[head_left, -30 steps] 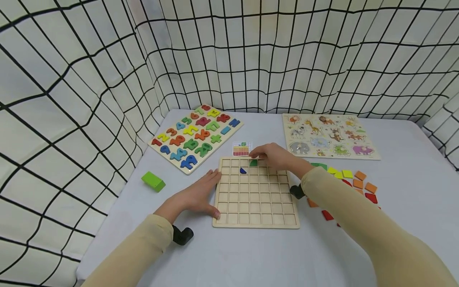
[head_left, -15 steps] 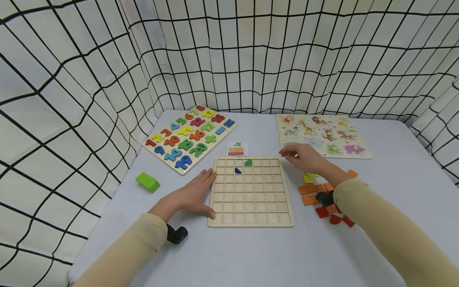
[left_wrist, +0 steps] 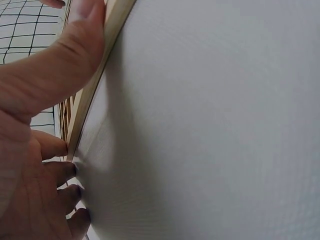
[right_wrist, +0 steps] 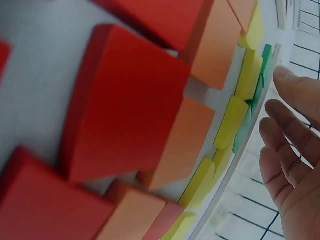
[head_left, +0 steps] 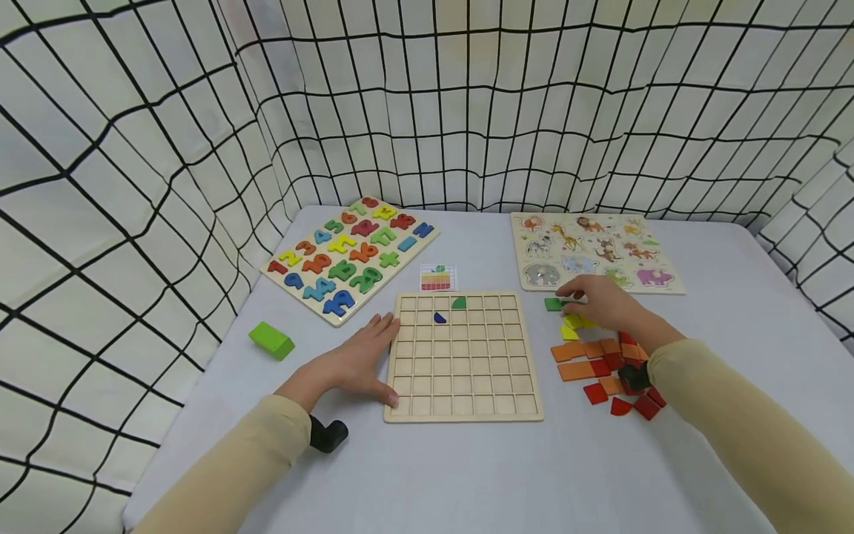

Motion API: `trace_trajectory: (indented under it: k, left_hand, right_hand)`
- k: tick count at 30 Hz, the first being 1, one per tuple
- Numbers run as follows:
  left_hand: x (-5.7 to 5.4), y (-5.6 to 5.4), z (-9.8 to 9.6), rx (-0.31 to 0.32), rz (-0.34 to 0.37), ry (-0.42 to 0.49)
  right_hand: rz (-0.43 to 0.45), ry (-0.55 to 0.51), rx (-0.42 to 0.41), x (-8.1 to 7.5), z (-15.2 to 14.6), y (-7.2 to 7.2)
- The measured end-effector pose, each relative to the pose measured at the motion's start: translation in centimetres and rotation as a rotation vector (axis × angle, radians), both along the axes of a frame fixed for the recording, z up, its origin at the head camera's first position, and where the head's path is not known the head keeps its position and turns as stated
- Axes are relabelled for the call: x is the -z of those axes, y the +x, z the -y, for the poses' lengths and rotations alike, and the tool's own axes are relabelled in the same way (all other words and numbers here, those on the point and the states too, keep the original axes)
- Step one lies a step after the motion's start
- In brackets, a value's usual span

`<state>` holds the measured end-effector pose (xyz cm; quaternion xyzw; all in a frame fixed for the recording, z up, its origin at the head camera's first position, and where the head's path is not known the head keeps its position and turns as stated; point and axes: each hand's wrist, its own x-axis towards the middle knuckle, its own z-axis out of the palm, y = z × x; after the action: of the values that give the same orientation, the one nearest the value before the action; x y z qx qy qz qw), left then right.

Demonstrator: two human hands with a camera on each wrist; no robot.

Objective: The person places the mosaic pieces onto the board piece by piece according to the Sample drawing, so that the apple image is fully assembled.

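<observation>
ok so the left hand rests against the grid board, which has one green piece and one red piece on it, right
Not quite: the head view shows a green piece and a dark blue piece on the grid board, not a red one. The left hand does rest against it.

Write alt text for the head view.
A person's left hand rests against a wooden grid board bearing a green quarter-circle and a blue piece, while the right hand is at green pieces near yellow, orange and red ones. Behind lie a number puzzle, pattern card and animal puzzle.
</observation>
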<state>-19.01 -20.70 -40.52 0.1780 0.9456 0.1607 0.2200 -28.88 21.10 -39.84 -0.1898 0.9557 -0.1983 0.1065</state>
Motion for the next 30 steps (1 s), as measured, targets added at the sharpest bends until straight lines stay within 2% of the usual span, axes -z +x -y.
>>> trace_trajectory:
  k: [7,14,18,21,25,30]
  left_hand:
    - [0.1,0.0,0.0,0.001,0.011,0.004]
    - [0.0,0.0,0.1,0.004,0.004,0.018]
    - [-0.1,0.0,0.2,0.006,-0.001,0.024]
    - [-0.1,0.0,0.2,0.004,0.001,0.021]
    - [0.1,-0.1,0.2,0.002,0.004,0.023]
    - [0.2,0.0,0.2,-0.003,0.001,0.025]
  right_hand:
    - [-0.014,0.033,-0.054,0.6,1.2,-0.4]
    - [-0.030,0.019,-0.013,0.8,1.8,-0.7]
    - [-0.021,-0.033,0.007,0.3,2.6,-1.0]
    - [-0.015,-0.110,-0.003,0.0,3.7,-1.4]
    - [-0.001,-0.216,-0.024,0.0,6.0,-1.7]
    - [0.013,-0.252,-0.037,-0.2,9.3,-2.0]
